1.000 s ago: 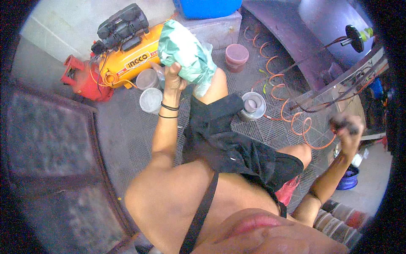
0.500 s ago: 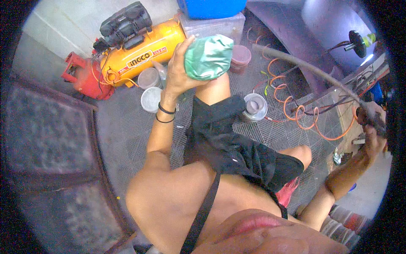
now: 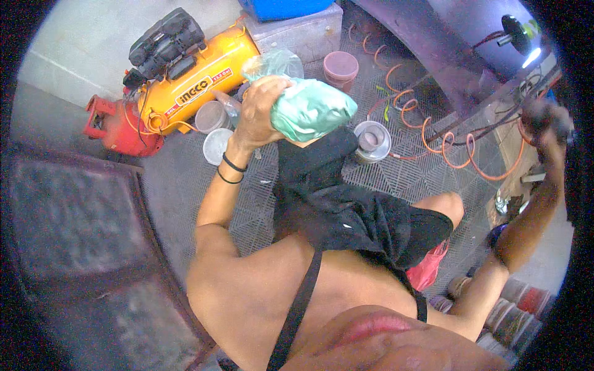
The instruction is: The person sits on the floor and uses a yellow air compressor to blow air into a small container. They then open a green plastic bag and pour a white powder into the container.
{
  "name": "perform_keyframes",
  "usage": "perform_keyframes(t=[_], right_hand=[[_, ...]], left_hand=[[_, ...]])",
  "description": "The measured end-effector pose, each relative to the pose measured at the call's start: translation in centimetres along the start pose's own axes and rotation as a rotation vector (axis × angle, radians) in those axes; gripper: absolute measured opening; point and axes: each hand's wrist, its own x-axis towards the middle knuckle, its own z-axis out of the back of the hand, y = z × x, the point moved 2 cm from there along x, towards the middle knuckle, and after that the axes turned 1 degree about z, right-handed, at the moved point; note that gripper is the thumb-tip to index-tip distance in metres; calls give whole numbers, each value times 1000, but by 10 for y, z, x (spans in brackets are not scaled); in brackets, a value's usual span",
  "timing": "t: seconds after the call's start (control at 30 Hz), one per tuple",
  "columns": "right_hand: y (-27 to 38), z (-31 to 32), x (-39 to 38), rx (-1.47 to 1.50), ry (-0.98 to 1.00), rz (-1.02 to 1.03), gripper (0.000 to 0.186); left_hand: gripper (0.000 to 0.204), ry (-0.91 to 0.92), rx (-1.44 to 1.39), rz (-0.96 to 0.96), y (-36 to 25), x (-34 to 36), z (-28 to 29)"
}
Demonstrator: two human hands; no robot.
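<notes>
My left hand (image 3: 261, 114), with two dark bands on its wrist, is closed round a pale green plastic bag (image 3: 314, 110). The bag looks full and rounded, and a clear loose end (image 3: 275, 64) sticks up behind my fingers. It is held above my knee, which is covered by dark shorts (image 3: 365, 216). Far out at the right edge my right hand (image 3: 547, 127) is raised and blurred. Its fingers look closed round something dark that I cannot make out.
A yellow air compressor (image 3: 198, 80) and a red gas cylinder (image 3: 124, 127) stand at the left wall. Tubs, including a pinkish one (image 3: 341, 69) and a grey one (image 3: 372, 141), sit on the mat. An orange coiled hose (image 3: 427, 136) crosses the floor; several rolls (image 3: 513, 306) lie lower right.
The green bag has tilted over and shifted down and slightly right, baring its clear end. My right hand has moved up, and the long greyish rod-like thing it held no longer shows stretched across.
</notes>
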Motion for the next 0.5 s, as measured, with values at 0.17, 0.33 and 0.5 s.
perform_keyframes(t=[0.17,0.33,0.5], right_hand=[[-47,-37,-19,390,-245,-245,61],[-50,-92,-58,455,-336,-92,58],[-48,-128,-80,452,-381,-138,54]], left_hand=[[82,-413,-654,420,-9,-5,-21],[78,-685,-1594,824,-5,-1,-47],[88,-715,-1742,939,-7,13,-48]])
